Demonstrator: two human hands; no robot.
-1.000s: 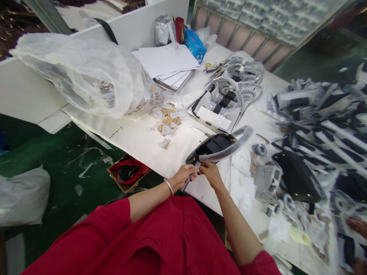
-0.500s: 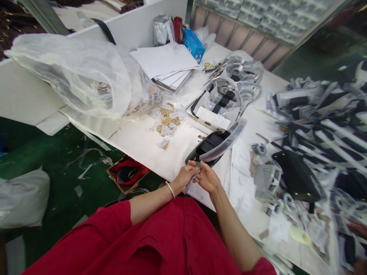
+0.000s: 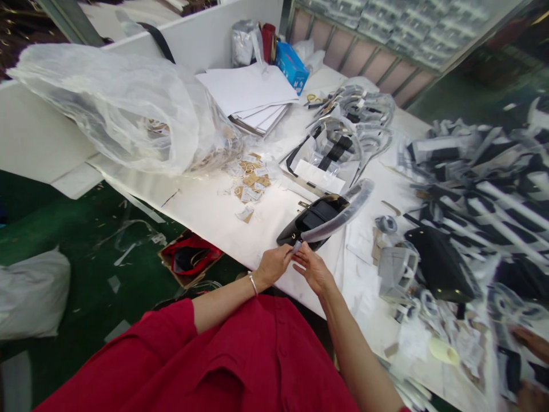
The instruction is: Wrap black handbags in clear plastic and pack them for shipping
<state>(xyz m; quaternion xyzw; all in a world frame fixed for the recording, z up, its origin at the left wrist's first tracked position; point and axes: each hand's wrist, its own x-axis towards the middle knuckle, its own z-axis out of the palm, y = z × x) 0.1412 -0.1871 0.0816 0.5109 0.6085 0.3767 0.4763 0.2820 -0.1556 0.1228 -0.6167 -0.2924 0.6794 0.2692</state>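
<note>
A small black handbag (image 3: 295,230) stands on the table edge, its top facing me. Its curved handle (image 3: 343,216) is covered in cloudy plastic wrap. At the handle's near end, my left hand (image 3: 273,266) pinches a short greyish strip (image 3: 296,246). My right hand (image 3: 315,270) meets it from the other side, thumb and forefinger at the strip and the other fingers loosely curled. The fingertips hide part of the strip and the handle's base.
Small tags (image 3: 253,180) lie left of the bag, near a big clear plastic bag (image 3: 128,109). Behind are white sheets (image 3: 249,88), a blue box (image 3: 291,66) and an open wrapped bag (image 3: 321,166). Right are a tape dispenser (image 3: 397,272), a black bag (image 3: 441,263) and another person's hand (image 3: 532,343).
The grey strip hung down below my hands and now shows only short at the handle's end. My hands have shifted slightly, and the right fingers have loosened a little.
</note>
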